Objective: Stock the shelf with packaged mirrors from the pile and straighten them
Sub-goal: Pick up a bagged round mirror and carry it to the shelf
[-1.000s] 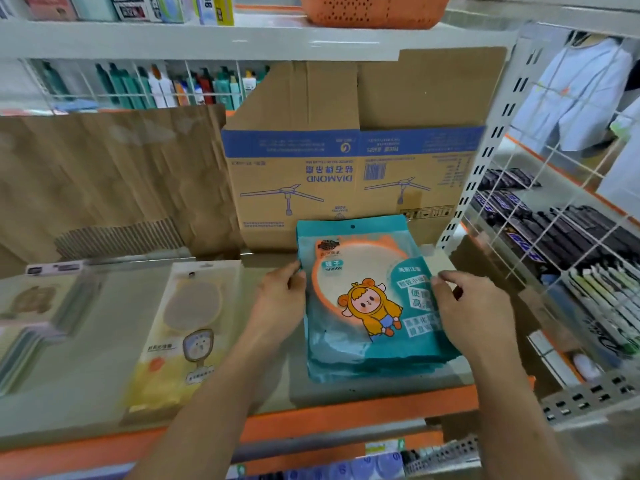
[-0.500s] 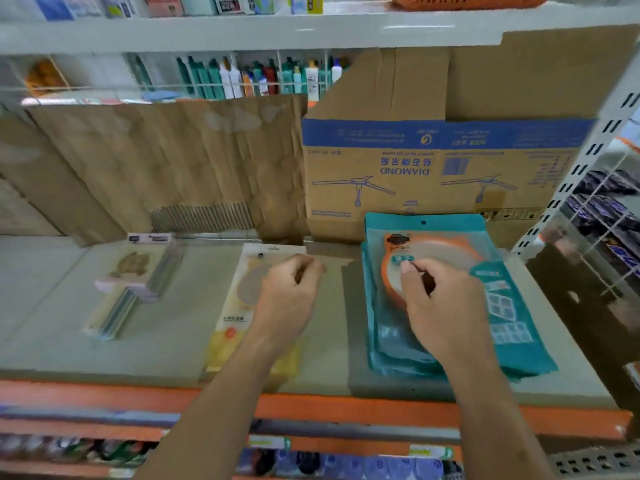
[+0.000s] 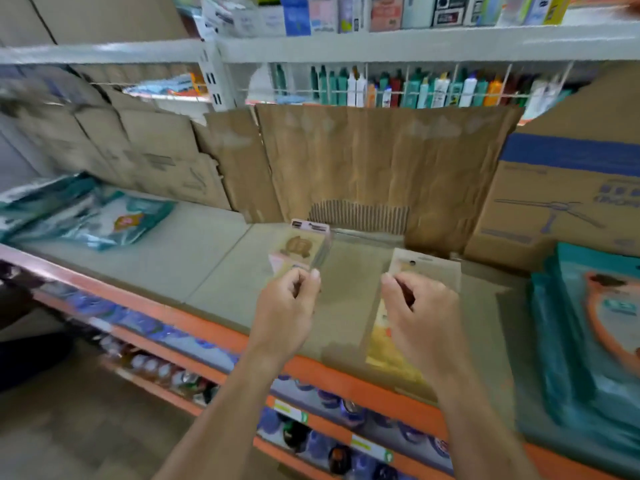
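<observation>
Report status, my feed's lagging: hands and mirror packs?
Left hand curled at pink pack stack, grip unclear. Right hand curled, empty, over yellow mirror pack. Teal mirror stack shelved right.

Glossy teal plastic packages (image 3: 93,216) at left; creased matt brown corrugated cardboard sheet (image 3: 381,161) at centre; smooth matt grey shelf board (image 3: 207,261).
</observation>
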